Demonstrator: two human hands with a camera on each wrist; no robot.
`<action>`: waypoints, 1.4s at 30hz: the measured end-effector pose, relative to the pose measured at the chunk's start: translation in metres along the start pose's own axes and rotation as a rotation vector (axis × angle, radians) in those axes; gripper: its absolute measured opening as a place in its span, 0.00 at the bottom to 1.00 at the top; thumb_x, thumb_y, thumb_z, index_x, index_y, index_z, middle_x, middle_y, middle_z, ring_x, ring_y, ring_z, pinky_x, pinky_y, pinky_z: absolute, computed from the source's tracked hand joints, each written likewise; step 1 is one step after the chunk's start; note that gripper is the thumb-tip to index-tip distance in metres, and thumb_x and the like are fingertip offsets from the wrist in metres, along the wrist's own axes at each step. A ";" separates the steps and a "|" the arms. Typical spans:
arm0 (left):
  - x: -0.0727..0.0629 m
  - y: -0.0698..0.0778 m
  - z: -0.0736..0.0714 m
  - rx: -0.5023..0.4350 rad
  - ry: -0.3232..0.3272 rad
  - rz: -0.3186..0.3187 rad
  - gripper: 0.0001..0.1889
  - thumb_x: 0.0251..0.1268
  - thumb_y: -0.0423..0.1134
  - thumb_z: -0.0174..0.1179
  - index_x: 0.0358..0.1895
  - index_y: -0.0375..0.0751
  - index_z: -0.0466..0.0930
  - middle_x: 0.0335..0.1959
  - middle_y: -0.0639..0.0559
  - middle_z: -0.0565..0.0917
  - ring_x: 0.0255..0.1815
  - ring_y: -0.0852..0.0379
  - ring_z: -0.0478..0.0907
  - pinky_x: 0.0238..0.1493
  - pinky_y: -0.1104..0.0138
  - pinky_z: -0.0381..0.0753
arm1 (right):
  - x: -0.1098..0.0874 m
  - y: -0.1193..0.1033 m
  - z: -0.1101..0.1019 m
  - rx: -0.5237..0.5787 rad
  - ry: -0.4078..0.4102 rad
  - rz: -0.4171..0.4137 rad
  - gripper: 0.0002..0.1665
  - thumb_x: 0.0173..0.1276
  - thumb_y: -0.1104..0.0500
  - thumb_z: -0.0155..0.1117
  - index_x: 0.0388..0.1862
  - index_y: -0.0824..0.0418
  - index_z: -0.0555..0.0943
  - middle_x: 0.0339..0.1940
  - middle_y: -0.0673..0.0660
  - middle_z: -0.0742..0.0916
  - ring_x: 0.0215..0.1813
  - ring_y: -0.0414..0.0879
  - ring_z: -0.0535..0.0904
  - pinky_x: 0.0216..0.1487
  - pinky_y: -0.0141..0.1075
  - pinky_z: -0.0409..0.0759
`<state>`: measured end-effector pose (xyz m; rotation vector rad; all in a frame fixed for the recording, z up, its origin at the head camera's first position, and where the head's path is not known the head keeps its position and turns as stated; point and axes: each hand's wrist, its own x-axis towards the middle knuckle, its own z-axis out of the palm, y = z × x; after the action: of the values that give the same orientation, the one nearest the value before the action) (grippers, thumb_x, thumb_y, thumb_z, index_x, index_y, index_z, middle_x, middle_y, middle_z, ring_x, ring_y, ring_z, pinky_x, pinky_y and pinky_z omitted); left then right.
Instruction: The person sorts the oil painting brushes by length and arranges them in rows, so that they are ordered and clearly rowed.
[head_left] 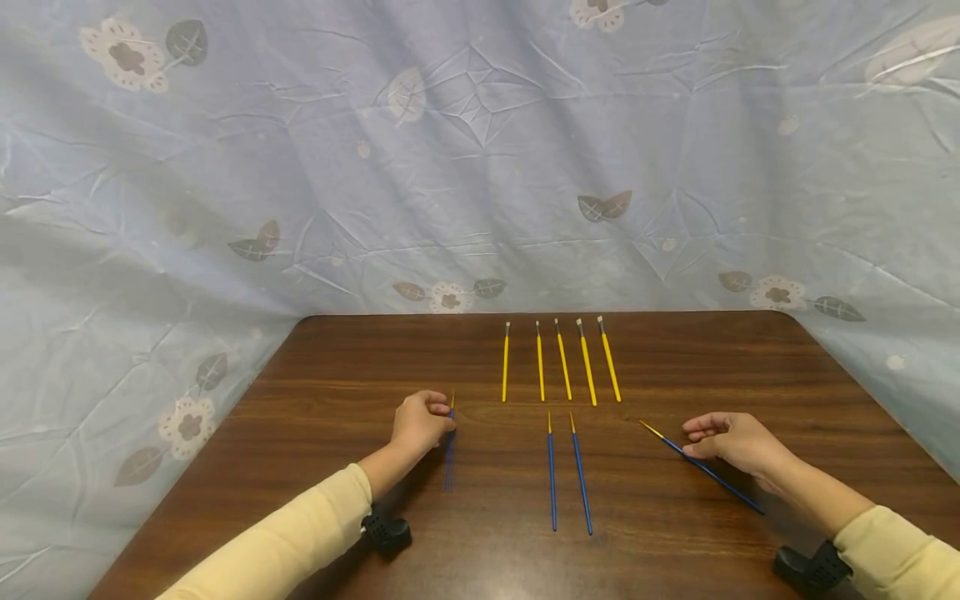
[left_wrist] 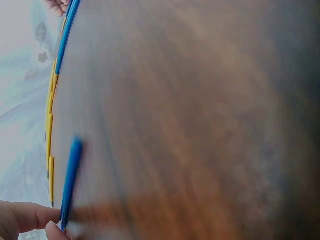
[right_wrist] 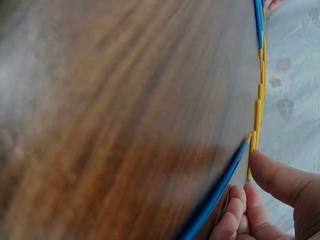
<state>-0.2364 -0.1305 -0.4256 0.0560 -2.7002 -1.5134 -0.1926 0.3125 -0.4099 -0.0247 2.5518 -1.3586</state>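
My left hand [head_left: 422,423] pinches a thin blue-handled paintbrush [left_wrist: 72,172] between thumb and fingers. In the head view that brush looks blurred, its golden tip pointing to the back of the table. On the right, my right hand [head_left: 738,442] hovers beside another blue paintbrush [head_left: 716,477], which lies slanted with its tip to the back left. Thumb and fingers are apart, and in the right wrist view the brush passes outside the gap between them. Two more blue paintbrushes, one at left [head_left: 552,479] and one at right [head_left: 581,483], lie between my hands.
Behind them, several yellow-handled paintbrushes [head_left: 541,367] lie in a row, bristles to the back. All rest on a brown wood-grain table [head_left: 337,358]. A pale floral curtain [head_left: 480,167] hangs along its back and sides.
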 end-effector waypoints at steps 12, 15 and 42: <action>0.001 -0.002 -0.002 0.023 -0.019 0.051 0.12 0.53 0.21 0.66 0.43 0.30 0.83 0.34 0.45 0.87 0.23 0.58 0.79 0.18 0.74 0.76 | 0.000 0.001 0.001 -0.008 -0.003 -0.008 0.30 0.60 0.56 0.72 0.57 0.72 0.76 0.49 0.59 0.83 0.50 0.54 0.77 0.52 0.51 0.77; 0.002 -0.002 -0.002 0.032 -0.027 0.076 0.11 0.52 0.21 0.67 0.41 0.30 0.84 0.32 0.46 0.87 0.25 0.57 0.81 0.21 0.73 0.77 | 0.000 0.001 0.001 -0.003 -0.005 -0.017 0.30 0.61 0.56 0.72 0.57 0.72 0.77 0.49 0.59 0.84 0.51 0.55 0.78 0.53 0.52 0.77; 0.003 -0.003 -0.007 0.057 -0.067 0.084 0.10 0.47 0.24 0.72 0.35 0.33 0.85 0.26 0.51 0.85 0.28 0.57 0.82 0.30 0.70 0.83 | -0.004 0.000 0.010 0.002 0.030 -0.062 0.27 0.57 0.58 0.75 0.53 0.71 0.80 0.46 0.59 0.86 0.48 0.53 0.80 0.52 0.48 0.81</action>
<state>-0.2392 -0.1377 -0.4247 -0.1070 -2.7586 -1.4405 -0.1868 0.3050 -0.4141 -0.0847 2.5953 -1.3937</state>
